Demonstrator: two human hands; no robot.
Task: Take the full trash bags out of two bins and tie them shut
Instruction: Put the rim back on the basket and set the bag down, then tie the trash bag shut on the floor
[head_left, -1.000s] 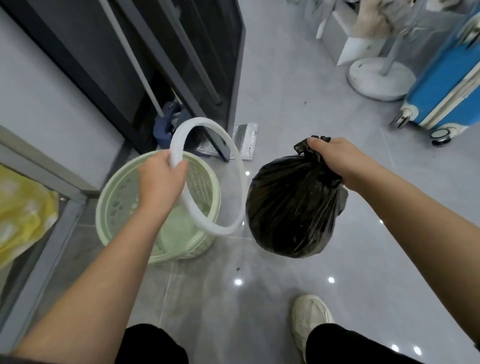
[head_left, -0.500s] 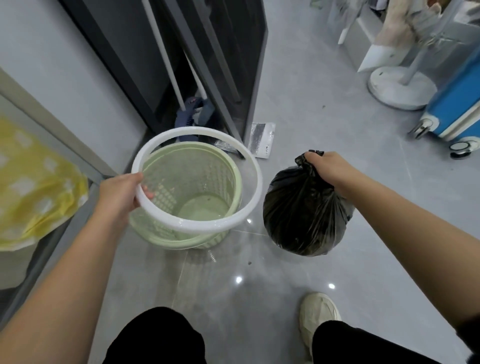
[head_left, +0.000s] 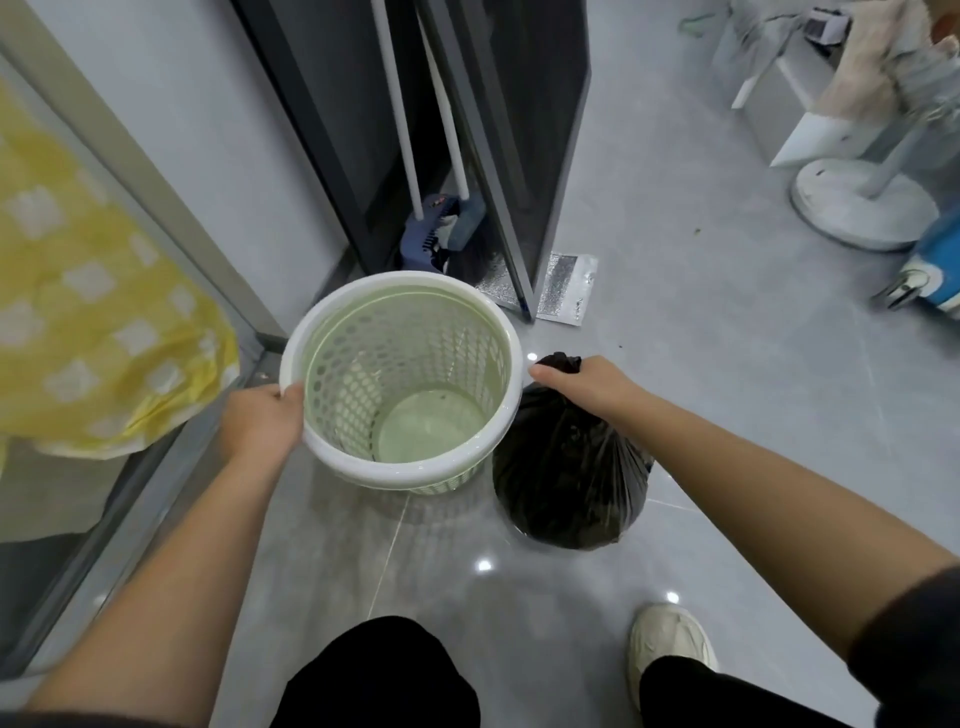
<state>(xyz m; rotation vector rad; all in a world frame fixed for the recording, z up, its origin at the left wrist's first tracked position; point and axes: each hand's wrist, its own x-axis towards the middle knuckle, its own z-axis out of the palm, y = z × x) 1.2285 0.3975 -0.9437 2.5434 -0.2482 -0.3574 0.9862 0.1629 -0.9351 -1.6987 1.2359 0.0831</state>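
A pale green perforated bin (head_left: 410, 395) stands on the grey floor with no bag in it. A white plastic ring (head_left: 395, 478) sits on its top edge. My left hand (head_left: 260, 421) grips that ring at the bin's left side. A full black trash bag (head_left: 569, 483) rests on the floor just right of the bin, its neck bunched together. My right hand (head_left: 582, 382) holds the bunched neck from above.
A dark door frame (head_left: 498, 156) with a mop and broom (head_left: 441, 228) stands behind the bin. A silver foil pouch (head_left: 563, 291) lies beside it. A yellow cloth (head_left: 88, 312) shows behind glass at left. A fan base (head_left: 857, 202) and a blue suitcase (head_left: 940, 265) stand far right.
My left hand brought the white ring down from upright in the air and set it onto the bin's rim. The black bag came down beside the bin, onto the floor.
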